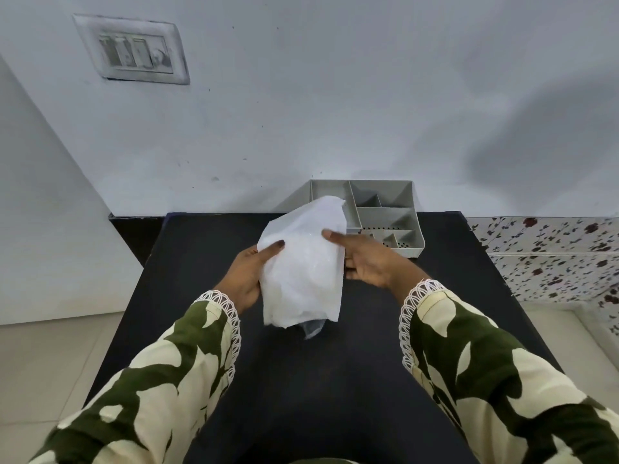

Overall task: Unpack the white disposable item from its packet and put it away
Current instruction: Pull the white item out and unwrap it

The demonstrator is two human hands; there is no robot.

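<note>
Black table [335, 380] against a white wall [335, 95], grey organiser [385, 216] behind.

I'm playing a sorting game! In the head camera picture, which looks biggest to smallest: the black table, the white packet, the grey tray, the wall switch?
1. Black table
2. White packet
3. Grey tray and wall switch: similar, tray partly hidden

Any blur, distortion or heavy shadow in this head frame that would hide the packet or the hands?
Head view: wide-angle bending curves the table edges; soft shadow lies on the wall upper right; the white packet is bright with little texture, slightly soft at its lower edge; left hand and right hand are clear.
</note>
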